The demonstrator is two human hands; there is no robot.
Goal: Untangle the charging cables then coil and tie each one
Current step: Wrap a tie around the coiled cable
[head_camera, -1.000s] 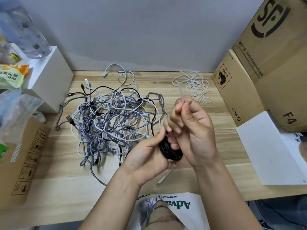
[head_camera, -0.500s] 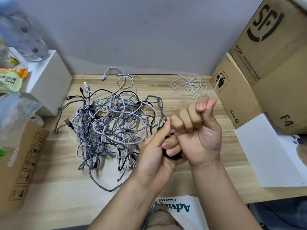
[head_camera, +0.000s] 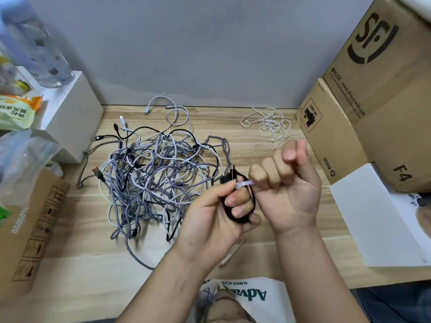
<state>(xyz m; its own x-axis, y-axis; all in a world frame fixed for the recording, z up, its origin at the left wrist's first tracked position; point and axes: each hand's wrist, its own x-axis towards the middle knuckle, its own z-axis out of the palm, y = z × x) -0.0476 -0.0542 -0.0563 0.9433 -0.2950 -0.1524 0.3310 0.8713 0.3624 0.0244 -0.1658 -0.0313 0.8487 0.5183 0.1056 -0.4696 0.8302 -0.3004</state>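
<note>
My left hand [head_camera: 217, 220] grips a small coil of black cable [head_camera: 242, 216] above the wooden table [head_camera: 275, 238]. A thin white tie [head_camera: 245, 183] runs from the coil's top into my right hand [head_camera: 289, 183], whose curled fingers hold it taut to the right. A big tangle of grey, white and black charging cables [head_camera: 158, 176] lies on the table left of my hands. A loose pile of white ties [head_camera: 270, 124] sits at the back right.
Cardboard boxes [head_camera: 363, 108] stand at the right, with a white sheet [head_camera: 373, 215] in front of them. A white box [head_camera: 70, 117] with a bottle and snack packet is at the left, above a brown carton [head_camera: 30, 234]. A white bag [head_camera: 251, 297] lies at the table's front edge.
My right hand went from holding the tie upright to pulling it sideways to the right, away from the coil. The left hand keeps its grip on the black coil.
</note>
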